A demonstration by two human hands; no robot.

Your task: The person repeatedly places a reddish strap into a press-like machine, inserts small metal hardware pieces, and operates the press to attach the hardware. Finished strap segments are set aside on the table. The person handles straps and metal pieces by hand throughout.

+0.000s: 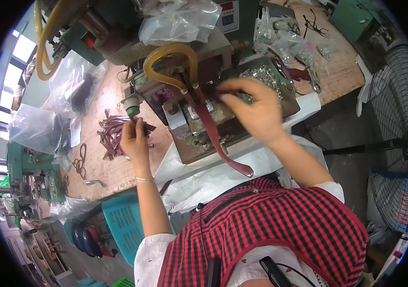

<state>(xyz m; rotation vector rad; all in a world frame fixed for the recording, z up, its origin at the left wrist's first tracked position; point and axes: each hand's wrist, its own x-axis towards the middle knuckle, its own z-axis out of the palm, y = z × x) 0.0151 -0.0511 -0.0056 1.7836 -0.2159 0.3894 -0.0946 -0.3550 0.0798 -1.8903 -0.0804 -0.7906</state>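
Note:
My left hand (136, 142) has its thumb and forefinger brought together just under a green-tipped machine part (132, 111); what sits between them is hard to make out. It is over the left side of the bench, beside a pile of maroon straps (112, 135). One maroon strap (212, 131) lies with its upper end under the press head (195, 95), and its rounded free end hangs over the near edge. My right hand (259, 110) is just right of the press head, thumb and fingers curled close; any small piece in them is too blurred to name.
Small metal parts (262, 79) fill a tray behind my right hand. Bags of hardware (285, 45) and a maroon strap with a metal clasp (304, 74) lie at the back right. A yellow hose (170, 48) loops above the press. A fan (390, 95) stands at right, a teal basket (122, 222) below left.

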